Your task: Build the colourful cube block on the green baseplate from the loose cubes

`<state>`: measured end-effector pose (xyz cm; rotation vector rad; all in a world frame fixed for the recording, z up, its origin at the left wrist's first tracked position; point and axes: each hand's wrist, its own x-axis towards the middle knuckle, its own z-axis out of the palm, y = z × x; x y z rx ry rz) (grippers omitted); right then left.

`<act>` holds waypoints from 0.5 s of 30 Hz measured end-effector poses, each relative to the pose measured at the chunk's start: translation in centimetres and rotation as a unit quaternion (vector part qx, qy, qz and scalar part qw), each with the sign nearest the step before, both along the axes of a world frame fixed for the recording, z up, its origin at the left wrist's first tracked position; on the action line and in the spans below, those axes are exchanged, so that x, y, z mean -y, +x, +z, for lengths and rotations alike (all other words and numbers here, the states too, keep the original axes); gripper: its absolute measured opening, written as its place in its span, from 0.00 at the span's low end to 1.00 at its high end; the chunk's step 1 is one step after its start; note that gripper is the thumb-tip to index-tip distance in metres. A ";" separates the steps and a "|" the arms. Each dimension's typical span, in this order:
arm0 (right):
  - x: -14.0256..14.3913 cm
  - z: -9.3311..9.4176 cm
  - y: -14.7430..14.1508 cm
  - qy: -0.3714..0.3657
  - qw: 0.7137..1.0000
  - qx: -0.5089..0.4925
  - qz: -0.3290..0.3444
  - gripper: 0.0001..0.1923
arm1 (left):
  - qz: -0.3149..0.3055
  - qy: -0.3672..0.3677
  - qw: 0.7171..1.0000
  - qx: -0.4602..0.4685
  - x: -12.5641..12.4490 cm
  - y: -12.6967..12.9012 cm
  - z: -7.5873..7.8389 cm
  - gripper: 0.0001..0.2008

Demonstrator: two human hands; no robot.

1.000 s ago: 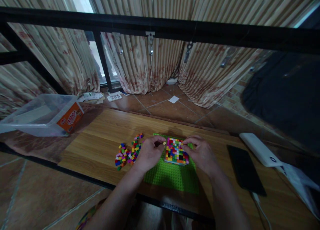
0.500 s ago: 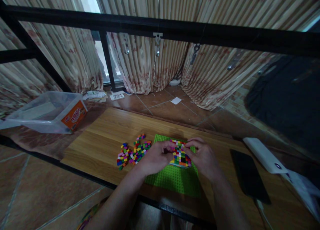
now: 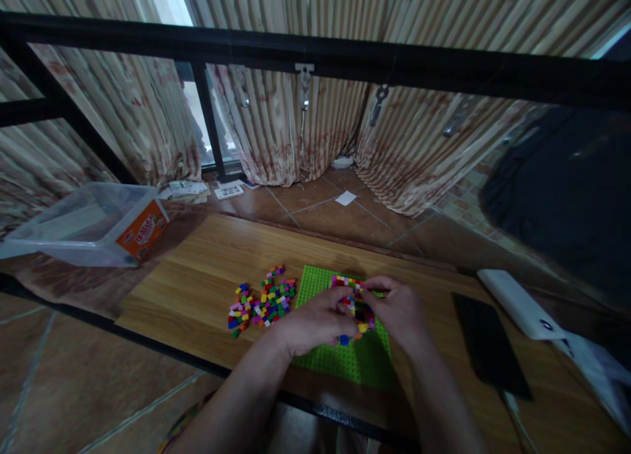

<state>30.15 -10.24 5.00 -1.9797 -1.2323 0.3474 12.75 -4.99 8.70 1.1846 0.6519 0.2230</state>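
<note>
A brick panel is lying on a green board, between both hands. The left hand is curving half-open fingers over its left side; the right hand is resting nearly closed fingers at its right edge. Neither grip is showing clearly.

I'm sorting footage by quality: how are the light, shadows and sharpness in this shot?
Head view, light: dim overall, the window washed out; head view, shadow: a dark patch on the near part of the board; head view, sharpness: the brick panel between the hands looks soft, and small lettering on the label is hard to read.
</note>
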 end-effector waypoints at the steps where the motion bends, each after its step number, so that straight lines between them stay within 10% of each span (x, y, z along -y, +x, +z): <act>1: 0.0 -0.1 0.0 -0.001 1.000 -0.005 -0.004 0.09 | 0.000 -0.006 1.000 0.001 0.2 0.2 -0.2 0.25; 15: 0.1 0.4 0.5 0.006 0.995 -0.086 -0.051 0.13 | -0.015 0.005 1.000 0.015 0.9 1.9 -0.7 0.32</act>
